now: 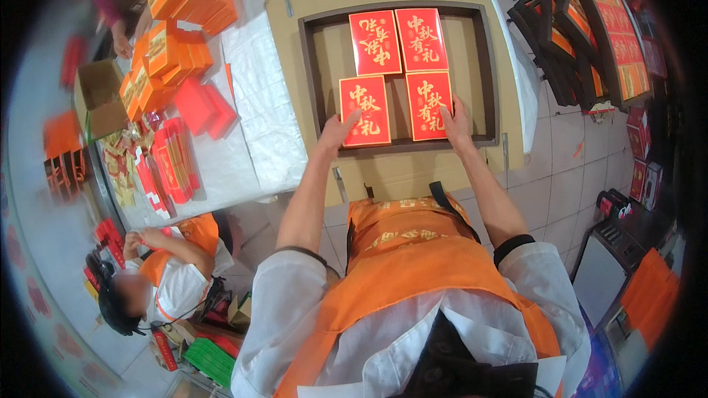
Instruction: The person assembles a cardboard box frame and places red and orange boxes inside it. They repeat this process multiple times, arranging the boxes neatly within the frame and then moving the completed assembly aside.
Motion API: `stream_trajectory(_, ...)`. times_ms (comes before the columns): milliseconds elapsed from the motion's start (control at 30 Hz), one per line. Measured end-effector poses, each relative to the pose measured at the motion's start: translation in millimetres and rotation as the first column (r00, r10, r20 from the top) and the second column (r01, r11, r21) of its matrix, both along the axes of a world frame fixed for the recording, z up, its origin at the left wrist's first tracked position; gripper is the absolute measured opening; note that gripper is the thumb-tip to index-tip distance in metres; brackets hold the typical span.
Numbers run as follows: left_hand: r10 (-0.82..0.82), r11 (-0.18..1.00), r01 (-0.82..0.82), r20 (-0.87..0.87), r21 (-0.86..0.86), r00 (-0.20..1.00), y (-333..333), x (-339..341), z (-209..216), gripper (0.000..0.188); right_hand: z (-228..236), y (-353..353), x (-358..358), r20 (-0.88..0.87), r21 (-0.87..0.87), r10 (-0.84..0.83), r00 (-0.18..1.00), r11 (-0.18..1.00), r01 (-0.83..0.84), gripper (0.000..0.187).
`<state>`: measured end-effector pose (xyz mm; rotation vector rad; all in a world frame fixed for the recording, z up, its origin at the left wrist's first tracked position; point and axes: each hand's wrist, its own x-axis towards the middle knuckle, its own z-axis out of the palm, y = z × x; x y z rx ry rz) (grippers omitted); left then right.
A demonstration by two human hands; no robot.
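A dark shallow tray (489, 66) lies on brown cardboard (509, 121) in front of me. Four-sided red gift boxes with gold lettering are inside it: two side by side at the far wall, an upper left box (374, 48) and an upper right box (419, 33). My left hand (339, 133) grips the near left red box (366, 99), thumb on its face, and that box sits slightly askew. With its thumb on the edge, my right hand (457, 124) grips the near right red box (425, 96). A gap separates the two near boxes.
Stacks of orange boxes (173, 51), red boxes (206, 110) and an open carton (103, 96) cover the table's left. A co-worker (177, 273) is at lower left; another person's hand (122, 40) reaches in at far left. Filled trays (612, 37) are stacked at right.
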<state>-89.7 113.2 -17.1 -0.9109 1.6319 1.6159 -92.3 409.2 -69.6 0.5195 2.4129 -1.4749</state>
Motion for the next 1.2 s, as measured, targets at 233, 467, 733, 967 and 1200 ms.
stream_trajectory(233,-0.031,0.992,-0.008,-0.304,-0.125,0.952,45.7,9.7,-24.2,0.059,-2.5,-1.0,0.9,-0.037,-0.100,-0.004,0.999,0.995,0.000,0.052)
stream_trajectory(467,-0.244,0.824,-0.054,-0.441,-0.563,0.864,43.2,-11.2,-32.5,0.081,16.2,15.4,-31.3,0.126,-0.342,-0.088,0.988,0.931,0.127,0.053)
stream_trajectory(733,-0.079,0.975,-0.060,-0.587,-0.214,0.806,59.2,-70.3,-69.2,0.065,5.2,-16.5,-74.8,-0.028,-0.270,0.032,0.999,0.962,-0.038,0.056)
stream_trajectory(967,-0.138,0.974,-0.042,-0.723,-0.225,0.677,-46.6,-107.4,0.3,0.066,53.0,-43.5,-134.9,-0.264,0.043,-0.077,0.962,0.995,0.091,0.057)
stream_trajectory(1200,0.424,0.748,-0.658,-0.823,0.082,0.379,-313.8,-258.1,112.5,0.063,125.0,-280.8,-314.5,-0.235,-0.488,0.360,0.903,0.760,-0.430,0.072)
